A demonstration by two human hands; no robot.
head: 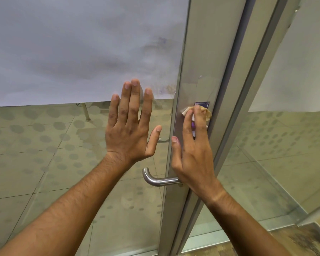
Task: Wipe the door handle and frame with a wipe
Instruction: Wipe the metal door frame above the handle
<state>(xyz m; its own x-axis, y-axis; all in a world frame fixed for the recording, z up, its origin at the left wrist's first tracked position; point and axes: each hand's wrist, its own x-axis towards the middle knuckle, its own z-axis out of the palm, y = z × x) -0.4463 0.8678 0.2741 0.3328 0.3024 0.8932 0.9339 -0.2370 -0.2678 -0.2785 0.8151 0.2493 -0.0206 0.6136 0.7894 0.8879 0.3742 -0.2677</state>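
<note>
A glass door has a grey metal frame (207,52) running down its right side. My right hand (192,150) presses a crumpled beige wipe (205,112) against the frame, just below a small dark sticker (201,104). The fingers pin the wipe flat to the metal. A curved steel door handle (156,180) sticks out of the frame lower down, partly hidden behind my right wrist. My left hand (131,124) lies flat and spread on the glass to the left of the frame, holding nothing.
The upper glass carries a frosted white film (72,48) with smudges near the frame. Through the lower glass I see a tiled floor with dots and a chair leg (85,111). A second glass panel (294,126) stands at the right.
</note>
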